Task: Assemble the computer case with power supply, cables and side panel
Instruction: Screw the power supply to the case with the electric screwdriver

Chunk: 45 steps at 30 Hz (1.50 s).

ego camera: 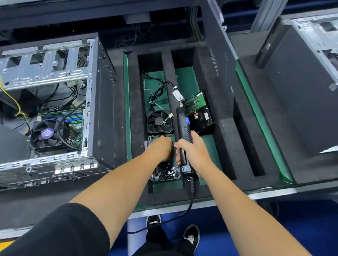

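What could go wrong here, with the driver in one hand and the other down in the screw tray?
1. The left hand reaches into the screw tray beside the electric screwdriver held by the right hand; a bump could scatter screws.
2. The driver's bit points toward the hard drive and its bare circuit board; it could scratch it.
3. The driver's cord hangs over the bench edge and could snag.

Green-matted workbench [263,121] with an open computer case [43,111], black foam tray [222,139] and second case [311,86].
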Tool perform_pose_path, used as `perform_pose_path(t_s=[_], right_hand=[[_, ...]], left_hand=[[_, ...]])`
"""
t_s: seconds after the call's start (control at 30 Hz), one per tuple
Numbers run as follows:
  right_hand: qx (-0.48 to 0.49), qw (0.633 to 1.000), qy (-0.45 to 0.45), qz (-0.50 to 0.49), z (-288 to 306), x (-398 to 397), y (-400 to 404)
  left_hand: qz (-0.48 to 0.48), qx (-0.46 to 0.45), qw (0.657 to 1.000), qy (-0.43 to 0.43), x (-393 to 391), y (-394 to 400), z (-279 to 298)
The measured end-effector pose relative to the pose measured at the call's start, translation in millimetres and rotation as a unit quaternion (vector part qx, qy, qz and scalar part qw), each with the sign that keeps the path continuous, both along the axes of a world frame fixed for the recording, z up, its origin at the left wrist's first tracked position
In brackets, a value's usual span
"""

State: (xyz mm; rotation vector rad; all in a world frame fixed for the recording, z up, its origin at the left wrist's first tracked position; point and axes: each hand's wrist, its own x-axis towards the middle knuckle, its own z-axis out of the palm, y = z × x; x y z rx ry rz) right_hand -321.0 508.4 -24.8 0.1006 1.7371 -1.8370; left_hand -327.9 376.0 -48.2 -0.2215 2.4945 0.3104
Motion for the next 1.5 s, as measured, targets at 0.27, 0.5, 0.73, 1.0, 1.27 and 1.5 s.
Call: perform_pose_path(t_s=[0.27,0.5,0.73,1.0,1.27,1.5], right_hand=[[0.017,1.000,0.015,0.005,-0.9,-0.4,-2.6],[0.020,0.999,0.025,0.008,0.7,0.7,-1.3],[0.017,0.999,0.025,0.011,2.7,0.6,-1.1],[0.015,1.000,0.023,0.011,1.8,-0.3,-1.0],[0.018,1.000,0.021,0.009,0.0,-1.7,-1.8],[0.012,1.000,0.013,0.011,0.7,-0.7,-1.2]], left_hand=[[0.059,0.121,0.991,0.024,5.3,9.5,-10.7],[0.007,0.041,0.999,-0.033,15.7,14.9,-5.1],[-0.004,0.022,0.999,0.025,22.3,13.3,-10.6],[0.024,0.033,0.999,0.020,23.6,17.8,-5.8],[0.126,0.096,0.986,0.042,15.1,14.8,-4.8],[0.199,0.102,0.972,0.075,8.6,13.5,1.7]])
